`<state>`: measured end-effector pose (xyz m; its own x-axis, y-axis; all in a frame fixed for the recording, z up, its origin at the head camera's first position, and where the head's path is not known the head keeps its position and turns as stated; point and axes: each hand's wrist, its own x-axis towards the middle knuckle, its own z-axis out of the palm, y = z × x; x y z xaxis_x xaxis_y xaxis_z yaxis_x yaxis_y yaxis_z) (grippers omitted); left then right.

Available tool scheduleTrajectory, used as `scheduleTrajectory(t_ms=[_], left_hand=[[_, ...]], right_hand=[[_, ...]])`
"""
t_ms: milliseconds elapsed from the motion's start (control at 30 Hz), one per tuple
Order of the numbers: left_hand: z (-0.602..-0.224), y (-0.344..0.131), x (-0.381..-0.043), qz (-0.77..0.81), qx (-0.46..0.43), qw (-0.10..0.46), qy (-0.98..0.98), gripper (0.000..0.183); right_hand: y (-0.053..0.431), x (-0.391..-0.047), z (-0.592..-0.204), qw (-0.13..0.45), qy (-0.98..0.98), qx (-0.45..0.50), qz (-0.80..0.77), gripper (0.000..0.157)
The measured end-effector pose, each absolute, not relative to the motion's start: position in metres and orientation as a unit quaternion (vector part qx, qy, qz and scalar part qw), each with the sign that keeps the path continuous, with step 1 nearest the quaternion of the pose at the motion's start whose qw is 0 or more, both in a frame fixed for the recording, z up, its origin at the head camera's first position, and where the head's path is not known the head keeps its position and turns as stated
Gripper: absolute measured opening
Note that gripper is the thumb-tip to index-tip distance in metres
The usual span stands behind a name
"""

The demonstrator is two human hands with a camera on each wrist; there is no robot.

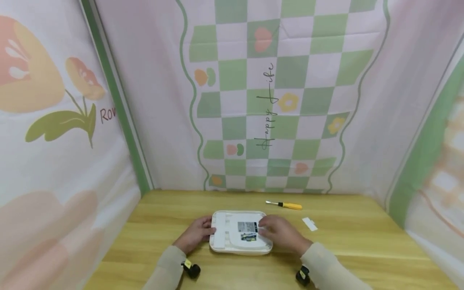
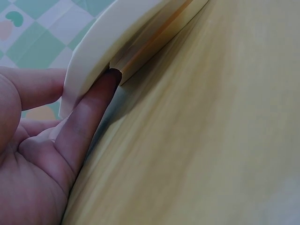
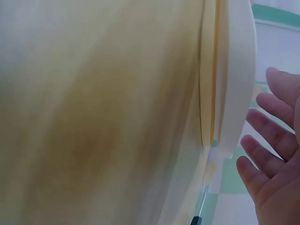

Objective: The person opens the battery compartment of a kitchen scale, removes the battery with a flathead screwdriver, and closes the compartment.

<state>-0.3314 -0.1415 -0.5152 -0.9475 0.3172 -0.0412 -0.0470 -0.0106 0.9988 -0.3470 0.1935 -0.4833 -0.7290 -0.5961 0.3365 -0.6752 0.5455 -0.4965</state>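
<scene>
A white device (image 1: 219,235) with rounded corners lies underside up on the table. On its back are a grey label (image 1: 246,226) and an uncovered battery compartment (image 1: 248,237) with batteries inside. My left hand (image 1: 195,233) grips the left edge; in the left wrist view the thumb lies on the rim and a finger reaches beneath it. Over the right part of the back hovers my right hand (image 1: 282,233), its fingertips close beside the label and compartment. The right wrist view shows those fingers (image 3: 265,157) loosely bent and spread, with nothing between them.
A small white cover (image 1: 309,224) with a tab lies on the wooden table (image 1: 166,217) to the right of the device. Behind it is a screwdriver (image 1: 290,206) with a yellow handle. Printed cloth curtains (image 1: 232,100) enclose the table at the back and sides.
</scene>
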Motion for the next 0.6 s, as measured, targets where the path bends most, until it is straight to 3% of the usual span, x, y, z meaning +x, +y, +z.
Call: scheduleTrajectory(t_ms=[200, 367, 600], left_hand=[[-0.521, -0.148, -0.333, 0.710, 0.085, 0.132, 0.686, 0.061], [-0.525, -0.148, -0.335, 0.716, 0.089, 0.130, 0.681, 0.062], [-0.522, -0.144, -0.340, 0.720, 0.107, 0.131, 0.673, 0.059]], right_hand=[[0.184, -0.342, -0.483, 0.024, -0.891, 0.367, 0.268, 0.040], [0.181, -0.338, -0.481, 0.026, -0.893, 0.394, 0.215, 0.048], [0.183, -0.339, -0.478, 0.055, -0.882, 0.430, 0.186, 0.042]])
